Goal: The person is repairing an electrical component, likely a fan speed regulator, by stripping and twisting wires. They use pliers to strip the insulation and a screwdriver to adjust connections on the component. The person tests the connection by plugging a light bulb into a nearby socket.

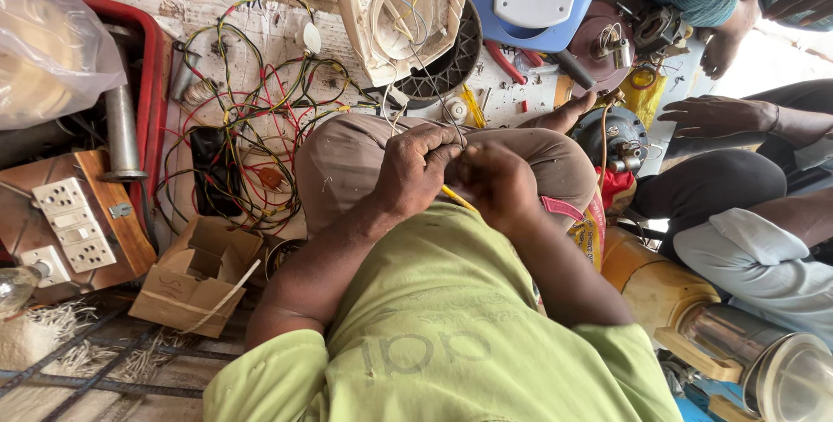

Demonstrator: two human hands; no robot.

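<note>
- The left hand (416, 166) and the right hand (496, 181) meet over the person's bent knee, knuckles almost touching.
- A thin dark wire (431, 84) runs from the open cream appliance casing (401, 7) down into the left fingers (441, 151), which are pinched shut on it.
- The right fingers are curled tight; a yellow wire (455, 196) shows just under and between the two hands, though which fingers grip it cannot be told.
- A tangle of red, yellow and black wires (252, 127) lies left of the knee, beside a cardboard box (198, 273) and a switch board (74, 222).
- Another person's hand (716, 116) rests well to the right.
</note>
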